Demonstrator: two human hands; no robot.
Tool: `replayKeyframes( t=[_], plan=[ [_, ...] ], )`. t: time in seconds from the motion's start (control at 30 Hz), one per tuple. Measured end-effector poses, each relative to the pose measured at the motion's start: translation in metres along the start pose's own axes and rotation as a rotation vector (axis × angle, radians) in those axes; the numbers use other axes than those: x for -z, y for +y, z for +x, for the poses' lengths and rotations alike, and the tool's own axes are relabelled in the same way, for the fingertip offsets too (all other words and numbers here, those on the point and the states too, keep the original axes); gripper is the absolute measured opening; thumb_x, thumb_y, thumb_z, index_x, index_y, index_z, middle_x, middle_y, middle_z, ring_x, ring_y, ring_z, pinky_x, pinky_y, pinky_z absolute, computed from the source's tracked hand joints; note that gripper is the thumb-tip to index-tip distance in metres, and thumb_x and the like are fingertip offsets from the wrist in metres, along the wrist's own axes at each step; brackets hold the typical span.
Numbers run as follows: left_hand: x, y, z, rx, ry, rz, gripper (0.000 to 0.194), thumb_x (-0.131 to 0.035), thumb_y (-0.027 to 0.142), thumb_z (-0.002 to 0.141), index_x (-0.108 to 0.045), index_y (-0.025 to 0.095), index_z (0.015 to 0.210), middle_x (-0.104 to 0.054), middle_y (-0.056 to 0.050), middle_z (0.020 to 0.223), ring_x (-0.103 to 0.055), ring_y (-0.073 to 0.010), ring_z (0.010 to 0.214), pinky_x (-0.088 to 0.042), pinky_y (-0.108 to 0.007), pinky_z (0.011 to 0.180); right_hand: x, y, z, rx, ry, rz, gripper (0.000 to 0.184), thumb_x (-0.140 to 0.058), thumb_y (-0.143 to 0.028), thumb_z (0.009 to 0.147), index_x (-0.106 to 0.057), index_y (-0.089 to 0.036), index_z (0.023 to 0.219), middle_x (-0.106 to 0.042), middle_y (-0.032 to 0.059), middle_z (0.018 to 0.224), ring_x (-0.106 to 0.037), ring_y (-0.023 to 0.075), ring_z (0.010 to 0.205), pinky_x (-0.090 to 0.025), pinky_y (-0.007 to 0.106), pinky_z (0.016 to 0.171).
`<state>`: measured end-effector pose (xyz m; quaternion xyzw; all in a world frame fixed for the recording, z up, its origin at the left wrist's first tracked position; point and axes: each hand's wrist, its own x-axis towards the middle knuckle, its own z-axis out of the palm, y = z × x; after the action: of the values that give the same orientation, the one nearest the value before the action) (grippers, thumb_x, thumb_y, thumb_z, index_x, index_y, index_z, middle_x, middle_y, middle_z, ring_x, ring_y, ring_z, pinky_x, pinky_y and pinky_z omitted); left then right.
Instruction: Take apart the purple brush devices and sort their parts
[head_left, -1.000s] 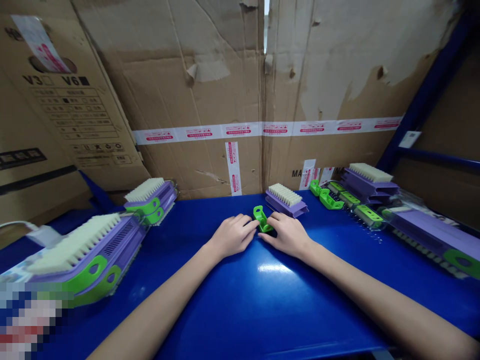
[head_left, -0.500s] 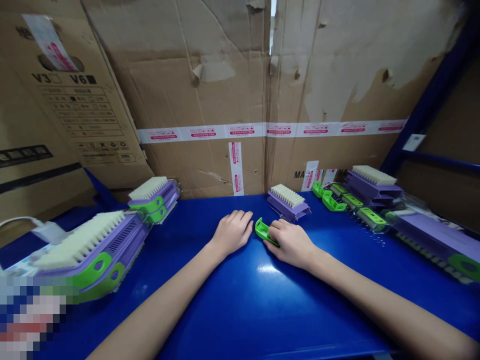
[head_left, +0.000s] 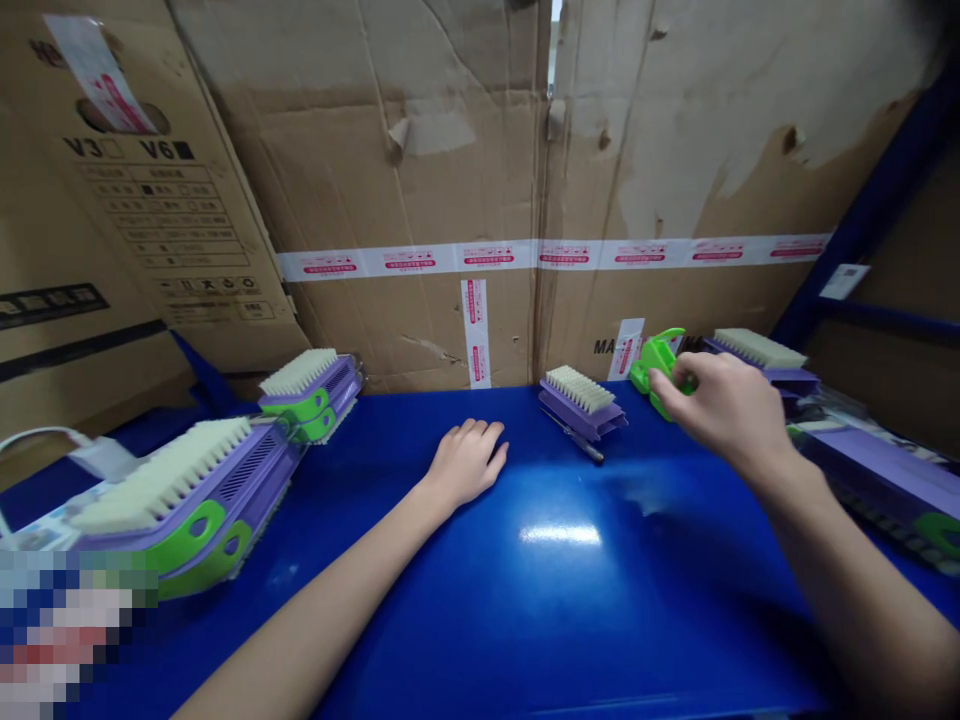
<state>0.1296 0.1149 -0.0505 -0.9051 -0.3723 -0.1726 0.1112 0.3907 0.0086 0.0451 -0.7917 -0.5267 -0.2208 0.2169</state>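
Note:
My right hand [head_left: 720, 405] is raised at the right rear of the blue table [head_left: 525, 560], its fingers closed on a green plastic handle piece [head_left: 658, 362]. It hovers by the row of purple brush parts at the right. My left hand [head_left: 466, 462] rests flat on the table near the middle, fingers loosely together and holding nothing. A small purple brush [head_left: 581, 400] with white bristles sits bristles-up between the two hands, and a thin dark tool [head_left: 576, 438] lies in front of it.
Stacked purple-and-green brushes [head_left: 187, 480] run along the left edge. More purple brush bodies [head_left: 757, 355] and packaged parts [head_left: 877, 470] line the right edge. Taped cardboard boxes [head_left: 465, 190] wall off the back and left. A blue rack post [head_left: 862, 210] rises at right.
My right hand lifted the green piece from the table centre and carried it right and back toward the parts row. My left hand let go and now lies flat.

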Motion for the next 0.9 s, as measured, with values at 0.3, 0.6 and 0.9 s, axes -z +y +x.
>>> replayKeyframes(
  t=[0.3, 0.6, 0.9],
  plan=[
    [0.003, 0.002, 0.002, 0.003, -0.033, 0.006, 0.029, -0.042, 0.032, 0.094, -0.059, 0.017, 0.111, -0.066, -0.008, 0.099, -0.060, -0.0237, 0.094, -0.047, -0.036, 0.078, -0.020, 0.059, 0.016, -0.235, -0.656, -0.242, 0.028, -0.047, -0.039, 0.078, -0.061, -0.019, 0.090, -0.065, 0.0152, 0.099, -0.063, 0.0308, 0.091, -0.042, 0.033, 0.065],
    [0.003, 0.001, 0.001, -0.016, -0.048, 0.012, 0.031, -0.042, 0.032, 0.094, -0.059, 0.016, 0.114, -0.065, -0.009, 0.102, -0.059, -0.0247, 0.097, -0.047, -0.038, 0.081, -0.039, 0.046, 0.010, -0.115, -0.776, -0.299, 0.033, -0.049, -0.028, 0.078, -0.063, -0.014, 0.104, -0.065, 0.0192, 0.106, -0.062, 0.0327, 0.101, -0.048, 0.039, 0.076],
    [0.004, 0.001, 0.001, -0.026, -0.062, 0.008, 0.031, -0.042, 0.032, 0.094, -0.059, 0.016, 0.113, -0.064, -0.009, 0.102, -0.057, -0.0244, 0.097, -0.046, -0.039, 0.083, -0.039, 0.048, 0.011, -0.176, -0.783, -0.332, 0.034, -0.052, -0.020, 0.076, -0.065, -0.013, 0.106, -0.064, 0.0192, 0.112, -0.062, 0.0329, 0.105, -0.049, 0.039, 0.077]
  ],
)
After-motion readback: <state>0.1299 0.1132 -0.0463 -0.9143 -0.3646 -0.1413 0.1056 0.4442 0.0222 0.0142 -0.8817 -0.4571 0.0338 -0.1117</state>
